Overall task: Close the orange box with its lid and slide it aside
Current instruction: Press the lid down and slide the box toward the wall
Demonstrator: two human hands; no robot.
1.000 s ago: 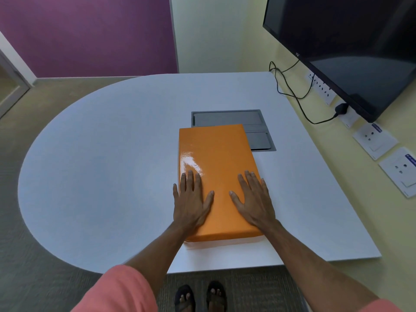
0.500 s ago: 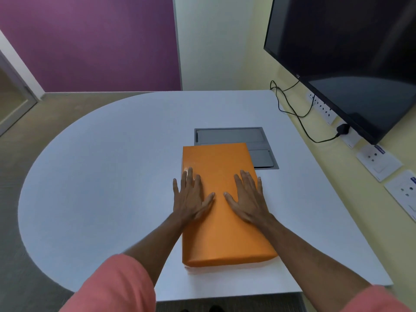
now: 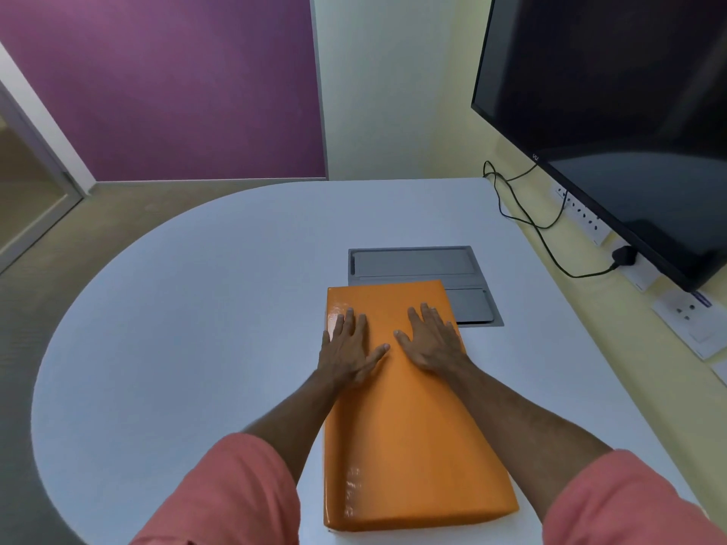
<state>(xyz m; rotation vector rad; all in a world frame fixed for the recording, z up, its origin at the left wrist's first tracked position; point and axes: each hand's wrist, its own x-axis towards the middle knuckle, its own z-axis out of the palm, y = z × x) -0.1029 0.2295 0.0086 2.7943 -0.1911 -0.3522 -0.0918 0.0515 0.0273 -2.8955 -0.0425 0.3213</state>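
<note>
Glossy orange rectangular box lies w/ lid on, on rounded white table. Left hand & right hand rest flat, fingers spread, on its far half. Far edge overlaps grey recessed panel.

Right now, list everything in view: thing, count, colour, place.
orange box: one, orange, lid on, near-centre of table, far end overlapping the grey panel
table: one, white, rounded on the left
cable panel: one, grey, set flush in table beyond the box
TV screen: one, black, on right wall
cable: one, black, running from under the screen to a plug
wall sockets: several, white, right wall
wall panel: one, purple, far side
left hand: one, flat on lid, open
right hand: one, flat on lid, open
sleeves: two, salmon pink, bottom of view
</note>
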